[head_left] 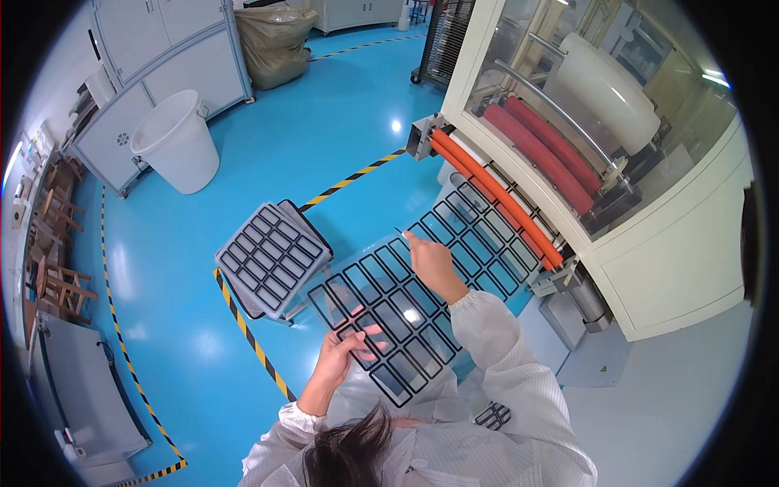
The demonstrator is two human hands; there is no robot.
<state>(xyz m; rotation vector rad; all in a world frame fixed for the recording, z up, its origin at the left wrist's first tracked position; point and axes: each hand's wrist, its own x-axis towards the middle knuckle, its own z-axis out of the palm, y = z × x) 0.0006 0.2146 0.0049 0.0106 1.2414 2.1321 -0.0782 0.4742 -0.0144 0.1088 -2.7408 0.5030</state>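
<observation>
A clear plastic film sheet [393, 264] printed with rows of black rounded rectangles stretches from in front of me to the rollers at the right. My left hand [345, 357] grips its near left part, the thumb on top and the other fingers spread beneath, showing through the film. Over the sheet's far edge, my right hand [436, 266] is closed in a pinch. A thin, dark-tipped thing juts from its fingertips, too small to name. Left of the sheet, a stack of similar printed sheets [272, 258] lies on a small stand.
Orange rollers [495, 195] front a cream machine [673, 260] with a film roll [608, 89] behind its window. A white bin [182, 150] and a large brown bag [272, 49] stand at the far left. Yellow-black tape [353, 180] marks the blue floor. Wooden stools [61, 280] line the left.
</observation>
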